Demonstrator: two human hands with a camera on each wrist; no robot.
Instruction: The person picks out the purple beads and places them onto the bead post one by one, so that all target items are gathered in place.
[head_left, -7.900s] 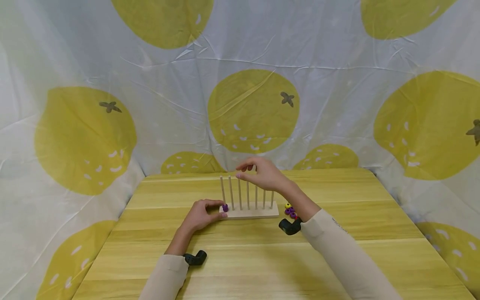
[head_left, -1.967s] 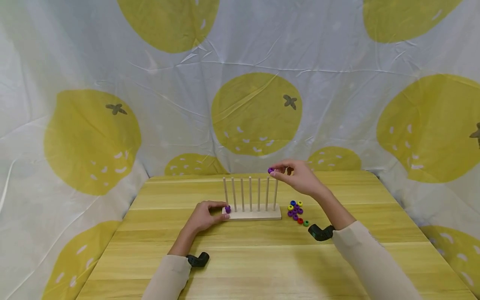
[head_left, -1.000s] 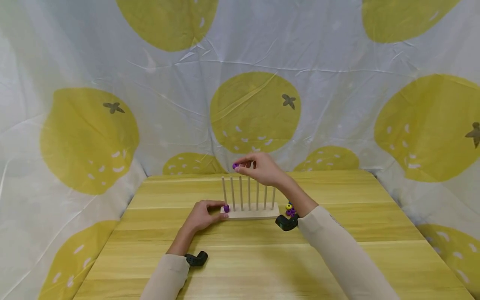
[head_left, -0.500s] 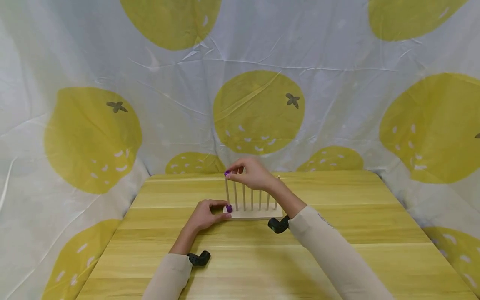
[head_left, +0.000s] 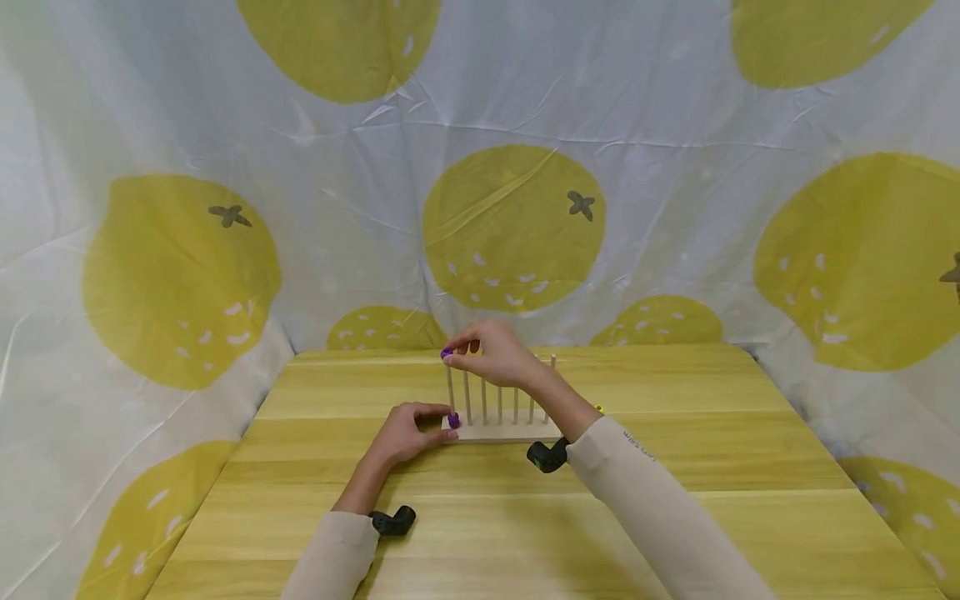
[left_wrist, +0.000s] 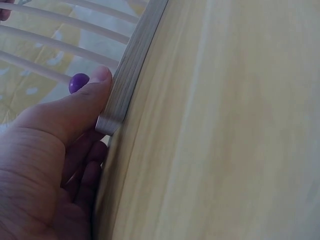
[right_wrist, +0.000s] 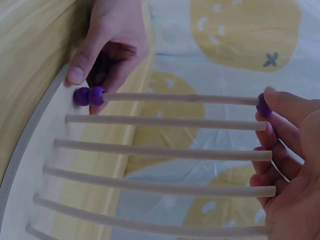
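A pale wooden stand (head_left: 502, 432) with a row of upright pegs sits on the table. My left hand (head_left: 401, 433) grips its left end, the thumb (left_wrist: 92, 92) on the near side of the base in the left wrist view. Two purple beads (right_wrist: 96, 95) are stacked at the foot of the leftmost peg (right_wrist: 180, 97), beside that hand. At the top of the same peg, my right hand (head_left: 497, 354) pinches another purple bead (right_wrist: 263, 105) between thumb and fingers. That bead is at the peg's tip; whether the tip is inside its hole is hidden.
Past my right forearm a yellow bead (head_left: 599, 409) peeks out; the forearm hides the spot where other loose beads lay. The other pegs (right_wrist: 165, 152) carry no beads where visible. A lemon-print cloth (head_left: 510, 225) hangs behind the table (head_left: 480, 517).
My right hand has carried the purple bead leftward from above the stand's right end, then down onto the leftmost peg's tip. My left hand has stayed at the stand's left end.
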